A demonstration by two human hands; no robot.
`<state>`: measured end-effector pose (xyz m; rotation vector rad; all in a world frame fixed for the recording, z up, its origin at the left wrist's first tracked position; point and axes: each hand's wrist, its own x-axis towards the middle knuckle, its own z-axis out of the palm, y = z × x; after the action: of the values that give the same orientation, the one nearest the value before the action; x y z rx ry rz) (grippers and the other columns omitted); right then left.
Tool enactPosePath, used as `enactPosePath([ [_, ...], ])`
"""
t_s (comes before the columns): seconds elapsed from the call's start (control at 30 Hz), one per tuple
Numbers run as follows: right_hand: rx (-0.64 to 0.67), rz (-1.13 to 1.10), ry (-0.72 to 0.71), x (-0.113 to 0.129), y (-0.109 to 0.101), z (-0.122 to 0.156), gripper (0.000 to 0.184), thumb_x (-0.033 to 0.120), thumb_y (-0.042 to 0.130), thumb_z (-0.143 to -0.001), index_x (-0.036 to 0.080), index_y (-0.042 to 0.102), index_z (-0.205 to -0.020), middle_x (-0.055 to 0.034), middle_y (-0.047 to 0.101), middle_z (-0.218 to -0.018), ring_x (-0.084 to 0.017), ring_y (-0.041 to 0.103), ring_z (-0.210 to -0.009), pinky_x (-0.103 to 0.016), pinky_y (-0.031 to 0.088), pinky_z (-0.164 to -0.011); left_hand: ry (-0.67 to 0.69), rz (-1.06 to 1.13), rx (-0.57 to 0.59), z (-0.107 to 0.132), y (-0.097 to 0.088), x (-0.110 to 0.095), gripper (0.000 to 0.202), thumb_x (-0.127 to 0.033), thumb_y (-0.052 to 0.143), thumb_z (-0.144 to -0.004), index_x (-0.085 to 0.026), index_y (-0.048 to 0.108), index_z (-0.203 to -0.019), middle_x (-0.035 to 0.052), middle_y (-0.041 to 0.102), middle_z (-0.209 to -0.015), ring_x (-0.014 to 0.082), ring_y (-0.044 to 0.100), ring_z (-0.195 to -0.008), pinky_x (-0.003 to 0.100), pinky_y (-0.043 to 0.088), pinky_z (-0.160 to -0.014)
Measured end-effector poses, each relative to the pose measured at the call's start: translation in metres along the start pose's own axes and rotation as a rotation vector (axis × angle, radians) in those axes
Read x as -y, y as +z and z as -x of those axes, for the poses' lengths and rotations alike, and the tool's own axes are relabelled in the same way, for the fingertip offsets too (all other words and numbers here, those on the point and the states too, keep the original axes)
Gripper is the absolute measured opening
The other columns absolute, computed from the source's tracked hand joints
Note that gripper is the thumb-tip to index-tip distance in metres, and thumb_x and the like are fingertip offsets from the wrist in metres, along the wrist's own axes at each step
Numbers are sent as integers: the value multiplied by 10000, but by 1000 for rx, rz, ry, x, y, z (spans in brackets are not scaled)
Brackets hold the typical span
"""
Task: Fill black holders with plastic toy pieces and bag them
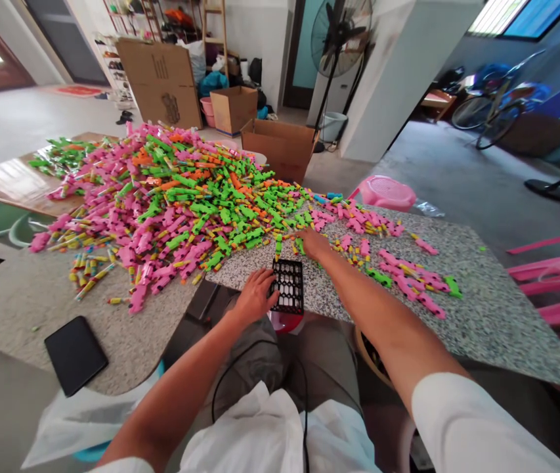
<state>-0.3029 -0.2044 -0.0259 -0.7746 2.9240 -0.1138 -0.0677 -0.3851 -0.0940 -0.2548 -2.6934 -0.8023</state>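
My left hand (256, 294) lies at the left edge of a black plastic grid tray (288, 314), fingers on its rim and thumb by its cells. The tray rests at the near edge of the stone tabletop, and pale bits show through its openings. My right hand (315, 246) reaches beyond the tray with bent fingers closed together. Right under those fingertips is a small green toy piece (300, 246); whether they pinch it is too small to tell. Another green piece (278, 246) with a yellow end stands just behind the tray.
A large heap of pink, green and orange toy pieces (176, 190) covers the left and back. Loose pink pieces (408, 279) lie to the right. A black tablet-like slab (75, 355) rests at left. Cardboard boxes (280, 148) and a pink stool (388, 192) stand behind.
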Motion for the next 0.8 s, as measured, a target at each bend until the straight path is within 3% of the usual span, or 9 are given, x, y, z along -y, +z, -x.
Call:
enactPosePath([
  [0.1, 85, 124, -88, -2, -8, -13, 520, 121, 431, -1001, 265, 652, -1450, -159, 613, -1395, -286, 676, -1119, -358, 499, -938, 16, 35, -29, 2, 0, 3, 455, -357, 599, -987, -152, 639, -1391, 166, 604, -1494, 316, 480, -1484, 562, 388, -1260],
  [0.27, 185, 248, -187, -8, -14, -24, 385, 119, 557, -948, 154, 734, -1288, -197, 697, -1264, -305, 670, -1130, -350, 482, -954, 9, 74, -36, 2, -2, 4, 454, -355, 601, -985, -161, 640, -1394, 172, 602, -1487, 323, 472, -1488, 575, 408, -1250],
  [0.47, 208, 261, -150, -23, -7, -28, 381, 118, 516, -976, 164, 707, -1301, -202, 667, -1316, -310, 673, -1120, -363, 487, -925, 11, 65, -15, 1, -7, 2, 448, -346, 606, -986, -141, 639, -1383, 177, 597, -1489, 323, 468, -1488, 560, 398, -1261],
  [0.67, 29, 127, -100, -30, -17, -8, 317, 250, 507, -1025, 159, 701, -1258, -192, 675, -1295, -291, 654, -1135, -338, 465, -918, 4, 72, -20, 1, -6, 1, 434, -350, 617, -981, -153, 650, -1366, 175, 599, -1484, 329, 482, -1476, 565, 406, -1251],
  [0.8, -202, -272, -4, -1, -13, 33, 280, 356, 532, -1005, 159, 700, -1112, -127, 745, -1062, -247, 674, -952, -310, 470, -832, 15, 61, -27, 2, -3, 2, 452, -358, 616, -981, -157, 640, -1385, 171, 593, -1495, 330, 471, -1486, 573, 394, -1255],
])
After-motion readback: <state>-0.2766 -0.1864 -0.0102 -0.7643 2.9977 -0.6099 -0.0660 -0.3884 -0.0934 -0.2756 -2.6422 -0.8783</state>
